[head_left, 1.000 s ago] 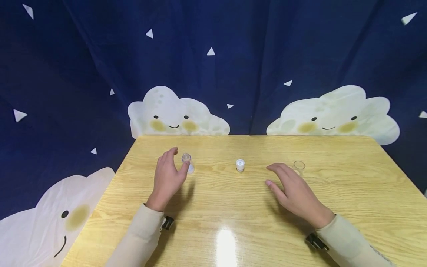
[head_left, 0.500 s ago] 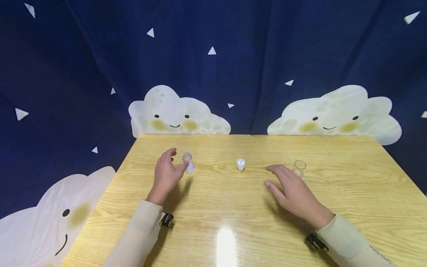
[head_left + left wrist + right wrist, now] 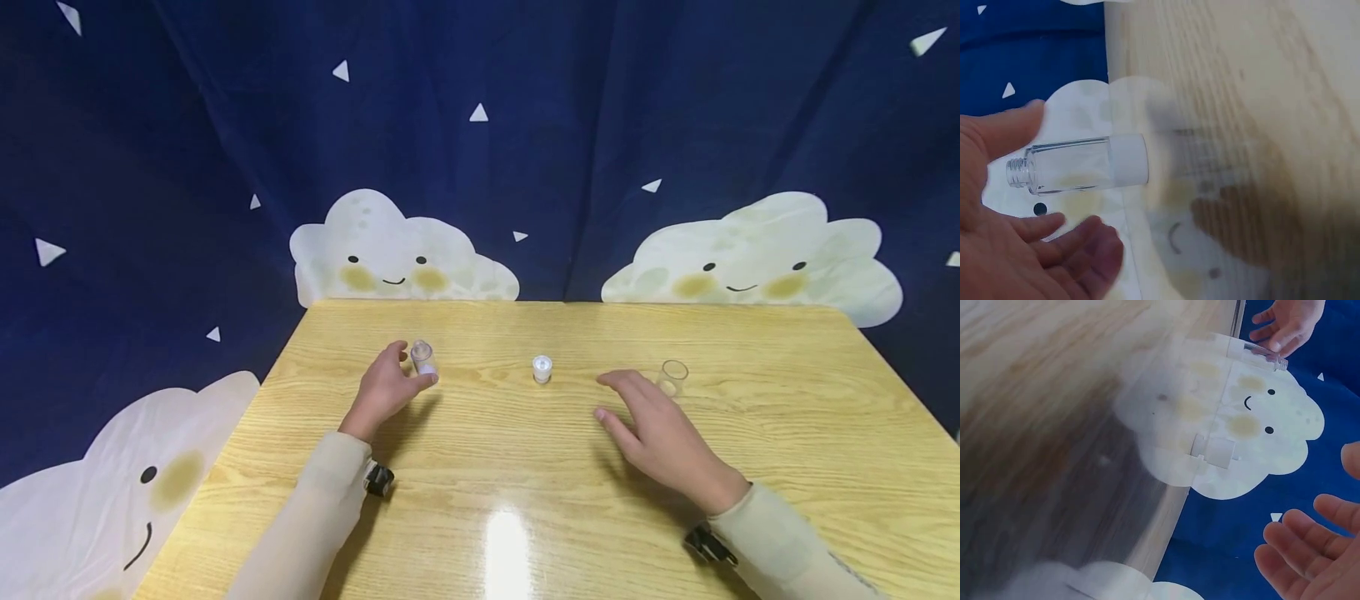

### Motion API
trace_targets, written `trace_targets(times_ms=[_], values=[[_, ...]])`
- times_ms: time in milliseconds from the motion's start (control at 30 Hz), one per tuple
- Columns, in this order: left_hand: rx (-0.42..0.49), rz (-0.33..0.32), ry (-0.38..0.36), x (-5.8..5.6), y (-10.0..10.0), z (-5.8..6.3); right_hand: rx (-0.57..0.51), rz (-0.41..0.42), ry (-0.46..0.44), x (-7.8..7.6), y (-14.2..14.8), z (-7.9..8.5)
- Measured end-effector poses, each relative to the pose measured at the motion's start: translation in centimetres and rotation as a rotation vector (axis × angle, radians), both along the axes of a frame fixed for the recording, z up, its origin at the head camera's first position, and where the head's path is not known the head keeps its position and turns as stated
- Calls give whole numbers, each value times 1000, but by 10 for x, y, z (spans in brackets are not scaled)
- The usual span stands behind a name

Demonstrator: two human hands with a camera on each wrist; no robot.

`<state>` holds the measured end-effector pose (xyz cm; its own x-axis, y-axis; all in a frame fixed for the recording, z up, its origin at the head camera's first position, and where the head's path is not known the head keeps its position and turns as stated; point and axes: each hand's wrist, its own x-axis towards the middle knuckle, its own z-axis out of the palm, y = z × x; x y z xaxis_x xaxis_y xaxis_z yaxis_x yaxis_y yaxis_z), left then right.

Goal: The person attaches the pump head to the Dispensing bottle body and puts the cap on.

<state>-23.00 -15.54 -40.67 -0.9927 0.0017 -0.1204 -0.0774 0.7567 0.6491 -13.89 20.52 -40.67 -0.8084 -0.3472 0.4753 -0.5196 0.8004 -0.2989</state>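
Loosely, the left grip [image 3: 384, 390] curves unclosed around the clear bottle [image 3: 423, 355], the right grip [image 3: 663, 435] hovering relaxed.

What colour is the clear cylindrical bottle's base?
The base is white; it shows best in the left wrist view.

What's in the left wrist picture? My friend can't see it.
An open left hand has its thumb and fingers either side of a clear bottle with a threaded neck. The bottle appears sideways in this view, its white base on a wooden table. Behind is blue cloth with a pale cloud.
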Motion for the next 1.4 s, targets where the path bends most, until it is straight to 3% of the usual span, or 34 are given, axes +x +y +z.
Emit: trace_targets(times_ms=[233, 533, 767, 1400], values=[[-29, -11, -81, -5, -2, -2, 1, -4, 0, -1, 1, -1], [-92, -23, -60, -11, -3, -9, -7, -7, 25, -2, 2, -2], [-64, -21, -90, -16, 3, -14, -7, -16, 26, -2, 3, -5], [-174, -23, 35, -17, 4, -21, 5, -21, 22, -2, 3, -6]])
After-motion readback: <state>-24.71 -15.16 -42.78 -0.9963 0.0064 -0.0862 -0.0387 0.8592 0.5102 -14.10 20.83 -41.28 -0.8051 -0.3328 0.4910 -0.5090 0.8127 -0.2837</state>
